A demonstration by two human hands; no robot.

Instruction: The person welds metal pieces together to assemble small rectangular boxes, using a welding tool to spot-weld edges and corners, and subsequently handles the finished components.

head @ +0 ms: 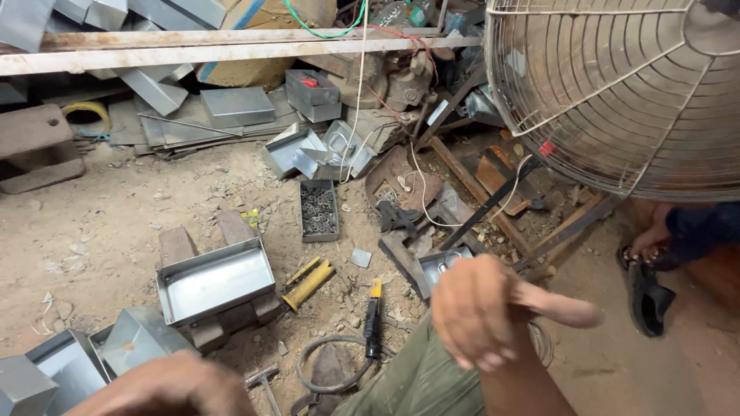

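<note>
- Right hand (pixel 479 308): raised at near centre over the knee, fingers curled loosely inward, thumb stuck out right; it holds nothing.
- Left hand (pixel 166 387): at the near-left bottom edge, blurred; can't tell finger state.
- Nearest thing: open sheet-metal tray (pixel 216 279) on the dirt floor (pixel 100 223), near left, propped on a block.
- Handling, judged: thin folded sheet, light, stiff, probably sharp at the rim; grip both short walls, not the corners.
- Yellow-handled tool (pixel 375 316) lies right of the tray.

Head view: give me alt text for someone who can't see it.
Two bare hands, right hand and left hand, hold nothing above a dirt floor strewn with sheet-metal trays, a box of washers and a caged fan.
</note>
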